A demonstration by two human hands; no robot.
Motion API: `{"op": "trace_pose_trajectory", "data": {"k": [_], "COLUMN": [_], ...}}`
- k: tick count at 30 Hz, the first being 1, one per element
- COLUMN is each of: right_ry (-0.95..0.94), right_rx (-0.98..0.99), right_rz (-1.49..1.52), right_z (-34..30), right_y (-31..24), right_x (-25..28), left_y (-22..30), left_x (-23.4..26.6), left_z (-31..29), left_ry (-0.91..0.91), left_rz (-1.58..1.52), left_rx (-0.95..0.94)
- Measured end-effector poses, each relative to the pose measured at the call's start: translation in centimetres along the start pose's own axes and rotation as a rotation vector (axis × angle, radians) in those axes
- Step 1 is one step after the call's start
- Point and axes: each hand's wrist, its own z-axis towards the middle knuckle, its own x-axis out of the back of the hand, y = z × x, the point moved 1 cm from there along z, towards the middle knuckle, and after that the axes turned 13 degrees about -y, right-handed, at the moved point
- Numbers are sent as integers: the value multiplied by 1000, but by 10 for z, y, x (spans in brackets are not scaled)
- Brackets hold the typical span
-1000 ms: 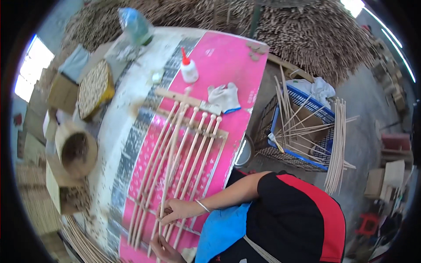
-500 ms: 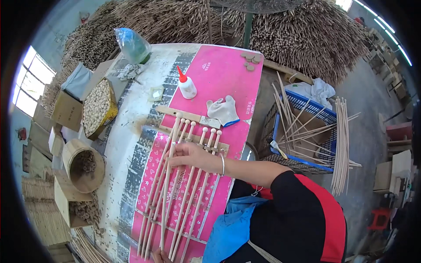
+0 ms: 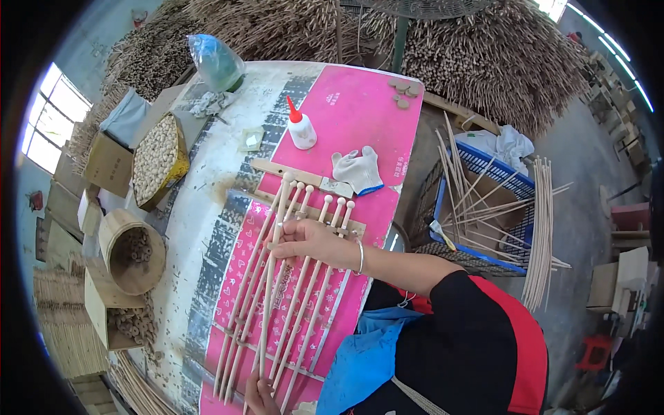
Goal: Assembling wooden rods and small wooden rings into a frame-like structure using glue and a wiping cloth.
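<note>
My right hand (image 3: 308, 242), a bracelet at its wrist, is closed with thumb and fingers around the upper part of a wooden stick (image 3: 268, 304). At the lower edge, my left hand (image 3: 260, 395) is closed on the lower part of that stick. Several more ball-ended sticks (image 3: 302, 304) lie side by side beneath, on a pink patterned board (image 3: 235, 290). Their round knobs (image 3: 328, 199) point toward the far side, close to a wooden strip (image 3: 287, 170). A white glove (image 3: 358, 171) lies beyond the knobs, and a white glue bottle with a red tip (image 3: 301, 130) stands farther back.
At the left are a box of wooden balls (image 3: 158, 160), a wooden tub (image 3: 131, 252) and a box of small brown pieces (image 3: 128, 325). A blue crate (image 3: 515, 183) with loose sticks stands at the right. Stick bundles (image 3: 498, 62) pile up behind the table.
My left hand has come farther into view at the lower edge. My right hand has shifted slightly with the stick, and the whole view has moved a little.
</note>
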Motion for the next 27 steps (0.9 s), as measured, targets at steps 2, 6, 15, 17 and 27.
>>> {"op": "trace_pose_trajectory", "data": {"k": [2, 6, 15, 17, 27], "right_ry": [-30, -30, -5, 16, -10], "right_rx": [-13, -5, 11, 11, 33], "right_rz": [13, 37, 7, 8, 11], "right_z": [-1, -3, -3, -2, -4], "right_y": [1, -4, -4, -8, -10], "right_x": [-3, -4, 0, -2, -2], "left_y": [5, -11, -9, -11, 20], "left_x": [-7, -13, -16, -14, -15], "left_z": [7, 17, 17, 17, 17], "left_ry": [-5, -30, -12, -9, 27], "left_rz": [-73, -109, -274, -226, -185], "left_rx": [-39, -104, 7, -21, -57]}}
